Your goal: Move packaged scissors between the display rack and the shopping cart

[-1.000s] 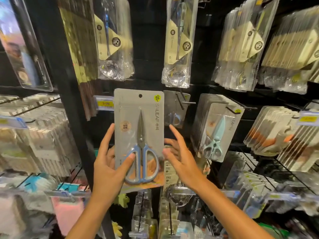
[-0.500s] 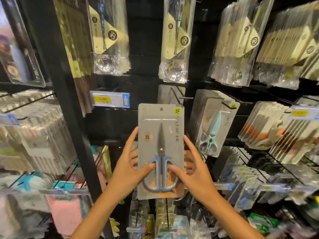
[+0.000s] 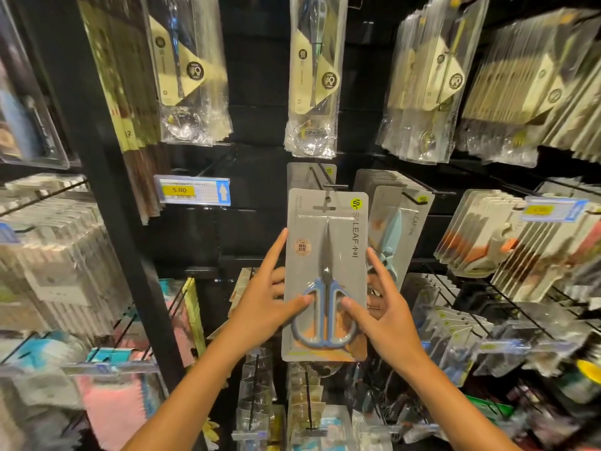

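Head view, the only one: a flat grey cardboard blister pack of blue-handled scissors is held upright against the black display rack, w/ both hands on it. Left hand: thumb pressed on the front over the left handle loop, index finger straight up along the pack's left edge, the other fingers curled behind the card, so it pinches the pack front-to-back. Right hand mirrors that: thumb on the front at the right loop, index up the right edge, remaining fingers tucked behind. The pack's hang slot sits right at the tip of a thin black wire peg hook; the hook appears to poke through or just in front of the slot, can't tell which. One more grey pack of the same kind hangs further back on that peg. Just right, a stack of grey packs w/ pale teal scissors hangs on its own hook; a yellow-and-blue price tag reading 5.00 sits to the left. Shopping cart not in view. Judgement on progress: pack is at the rack end of the move, approx. at the threading point, not yet clearly seated. Left to do for this piece: slide the slot fully along the peg up to the pack behind, then let go w/ both hands. Whether other packs are waiting in the cart can't be told from here.
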